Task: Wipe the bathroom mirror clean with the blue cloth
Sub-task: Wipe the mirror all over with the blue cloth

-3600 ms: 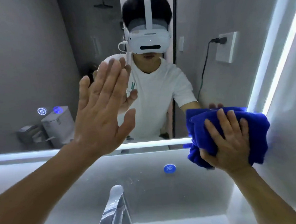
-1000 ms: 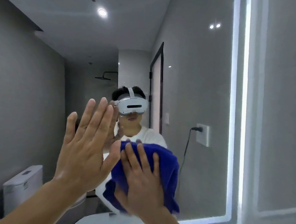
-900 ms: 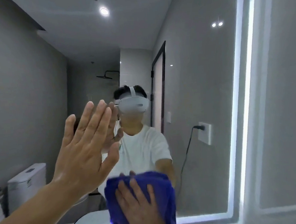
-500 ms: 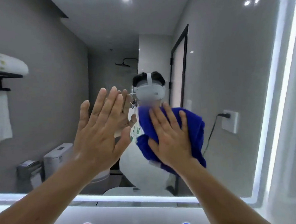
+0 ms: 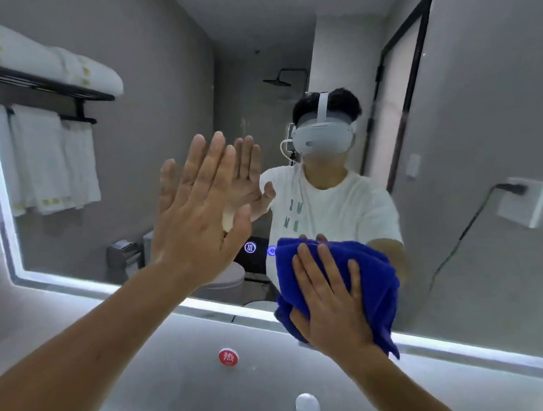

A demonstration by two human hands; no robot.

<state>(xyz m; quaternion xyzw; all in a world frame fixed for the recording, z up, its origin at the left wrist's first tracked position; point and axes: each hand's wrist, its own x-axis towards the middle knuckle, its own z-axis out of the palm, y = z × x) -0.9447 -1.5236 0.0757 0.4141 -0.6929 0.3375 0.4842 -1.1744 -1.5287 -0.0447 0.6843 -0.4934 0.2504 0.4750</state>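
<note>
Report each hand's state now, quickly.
Left hand: open, fingers straight, held up at the mirror.
Right hand: open, flat fingers pressing the blue cloth against the mirror.

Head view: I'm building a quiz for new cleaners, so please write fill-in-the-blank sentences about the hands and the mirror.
The right hand presses a ____ cloth on the mirror.
The left hand, fingers straight, holds ____.
The round disc below the mirror is ____.
Missing: blue; nothing; red.

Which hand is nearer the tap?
Right. The right hand presses the blue cloth just above the tap; the left hand lies flat on the mirror, higher up and left.
</note>
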